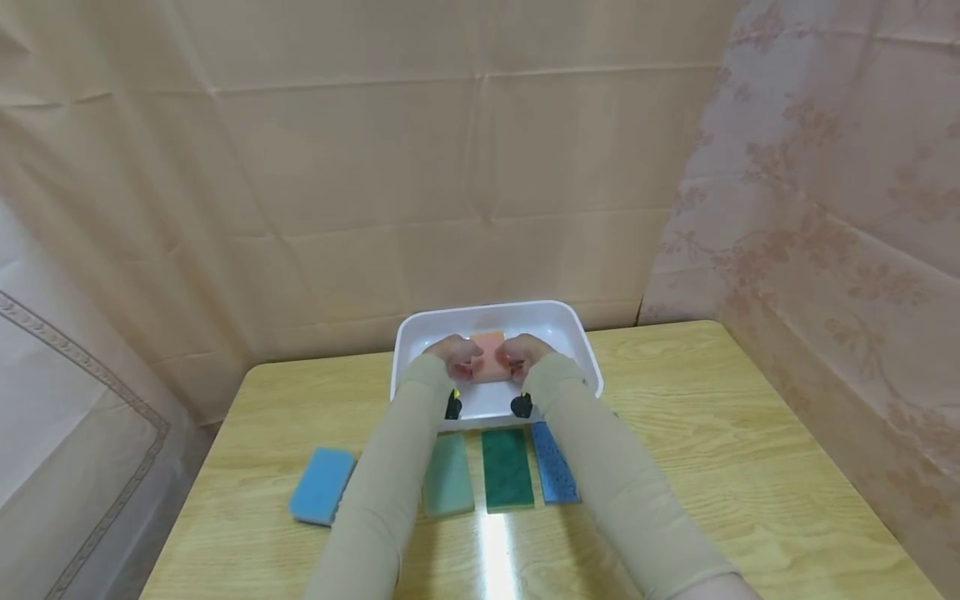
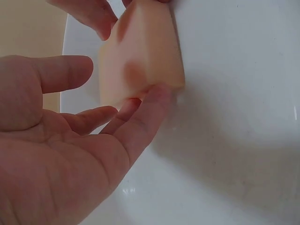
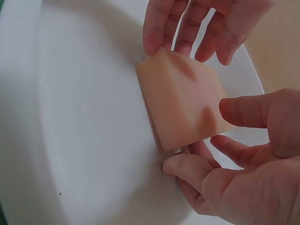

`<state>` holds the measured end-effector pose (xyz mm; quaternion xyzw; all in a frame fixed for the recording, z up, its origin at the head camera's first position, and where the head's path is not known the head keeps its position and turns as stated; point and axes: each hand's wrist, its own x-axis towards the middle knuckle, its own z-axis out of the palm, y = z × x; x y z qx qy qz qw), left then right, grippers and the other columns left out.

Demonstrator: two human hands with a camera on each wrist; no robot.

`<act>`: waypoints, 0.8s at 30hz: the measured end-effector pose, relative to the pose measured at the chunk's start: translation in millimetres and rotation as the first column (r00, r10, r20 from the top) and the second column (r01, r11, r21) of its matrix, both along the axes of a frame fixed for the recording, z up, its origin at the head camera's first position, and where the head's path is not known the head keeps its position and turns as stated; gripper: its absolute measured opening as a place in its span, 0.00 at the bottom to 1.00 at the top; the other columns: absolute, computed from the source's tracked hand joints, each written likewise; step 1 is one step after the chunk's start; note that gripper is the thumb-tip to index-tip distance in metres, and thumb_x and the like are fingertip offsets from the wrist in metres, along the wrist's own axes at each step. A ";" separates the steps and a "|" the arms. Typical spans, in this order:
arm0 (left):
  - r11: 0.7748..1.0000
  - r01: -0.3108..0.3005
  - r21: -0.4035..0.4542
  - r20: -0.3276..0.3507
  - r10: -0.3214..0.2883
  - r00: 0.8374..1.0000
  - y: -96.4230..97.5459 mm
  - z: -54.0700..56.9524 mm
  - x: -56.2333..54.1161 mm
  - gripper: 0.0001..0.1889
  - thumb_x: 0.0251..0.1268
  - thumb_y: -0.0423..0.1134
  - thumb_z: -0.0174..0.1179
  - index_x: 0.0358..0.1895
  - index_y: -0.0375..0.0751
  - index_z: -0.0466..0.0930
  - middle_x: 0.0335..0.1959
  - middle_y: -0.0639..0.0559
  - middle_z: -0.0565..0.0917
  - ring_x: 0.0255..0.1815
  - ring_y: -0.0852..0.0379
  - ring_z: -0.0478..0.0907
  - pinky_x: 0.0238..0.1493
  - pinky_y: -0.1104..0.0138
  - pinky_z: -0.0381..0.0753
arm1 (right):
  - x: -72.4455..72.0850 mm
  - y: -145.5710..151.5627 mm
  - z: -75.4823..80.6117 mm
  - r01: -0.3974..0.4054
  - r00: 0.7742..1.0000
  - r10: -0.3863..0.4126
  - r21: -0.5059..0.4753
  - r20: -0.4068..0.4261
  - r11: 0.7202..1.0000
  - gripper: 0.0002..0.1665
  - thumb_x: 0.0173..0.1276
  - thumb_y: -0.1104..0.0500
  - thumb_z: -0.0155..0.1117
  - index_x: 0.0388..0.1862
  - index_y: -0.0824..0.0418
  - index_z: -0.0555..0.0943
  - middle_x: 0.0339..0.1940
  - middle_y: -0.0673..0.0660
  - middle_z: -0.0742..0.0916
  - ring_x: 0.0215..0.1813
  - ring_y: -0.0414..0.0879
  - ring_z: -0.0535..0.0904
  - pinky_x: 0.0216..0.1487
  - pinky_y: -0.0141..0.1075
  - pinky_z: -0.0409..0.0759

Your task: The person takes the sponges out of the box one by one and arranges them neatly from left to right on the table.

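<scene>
A pale orange-pink sponge point(image 1: 490, 358) lies in a white tray point(image 1: 555, 313), between the two hands. My left hand point(image 1: 454, 353) touches one side of it with its fingertips; in the left wrist view, the thumb stands raised and apart from the sponge. From the opposite side my right hand point(image 1: 527, 351) has its fingertips at the sponge's edge, and its thumb hovers over the upper face. Shadows of the thumbs fall on that face. A thin darker layer shows along the lower edge of the sponge point(image 3: 173, 108) in the right wrist view.
In front of the tray lie a pale green pad point(image 1: 448, 477), a dark green pad point(image 1: 507, 469) and a dark blue sponge point(image 1: 556, 463), partly behind the right sleeve. A light blue sponge point(image 1: 322, 486) lies further left. Beige cloth point(image 1: 480, 167) hangs behind the wooden table point(image 1: 750, 483).
</scene>
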<state>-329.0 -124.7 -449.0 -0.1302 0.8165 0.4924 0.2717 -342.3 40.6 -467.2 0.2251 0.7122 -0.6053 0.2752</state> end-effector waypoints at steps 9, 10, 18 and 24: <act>1.000 0.016 -0.021 0.009 -0.015 1.000 -0.2 0.9 1.9 0.25 0.70 0.44 0.57 0.66 0.35 0.70 0.64 0.41 0.74 0.55 0.47 0.76 0.61 0.58 0.75 | 2.0 0.5 0.3 -0.006 1.000 0.006 -0.020 -0.001 1.000 0.27 0.66 0.67 0.62 0.64 0.69 0.68 0.54 0.63 0.75 0.51 0.53 0.72 0.58 0.38 0.76; 0.999 0.021 -0.027 0.007 -0.021 1.000 -0.3 1.0 2.0 0.25 0.70 0.44 0.57 0.65 0.36 0.71 0.63 0.41 0.75 0.54 0.48 0.76 0.60 0.58 0.75 | 2.0 0.5 0.3 -0.006 1.000 0.006 -0.020 0.000 1.000 0.27 0.66 0.67 0.62 0.63 0.69 0.69 0.53 0.63 0.75 0.50 0.53 0.72 0.57 0.38 0.76; 0.998 0.054 -0.022 -0.003 -0.054 0.999 0.5 -4.9 -0.5 0.20 0.71 0.43 0.57 0.61 0.36 0.75 0.59 0.41 0.77 0.48 0.50 0.79 0.54 0.61 0.79 | 3.2 2.8 0.6 -0.078 0.997 0.078 0.042 -0.001 0.996 0.20 0.70 0.66 0.59 0.60 0.69 0.72 0.41 0.59 0.76 0.40 0.49 0.73 0.46 0.33 0.74; 1.000 0.013 -0.002 0.008 -0.013 1.000 1.0 -7.8 -1.3 0.20 0.72 0.40 0.55 0.62 0.35 0.74 0.60 0.40 0.77 0.50 0.49 0.79 0.53 0.61 0.80 | 2.8 5.4 2.2 -0.116 0.993 0.116 0.021 -0.002 0.993 0.19 0.69 0.70 0.53 0.59 0.71 0.73 0.40 0.59 0.77 0.39 0.48 0.73 0.46 0.33 0.75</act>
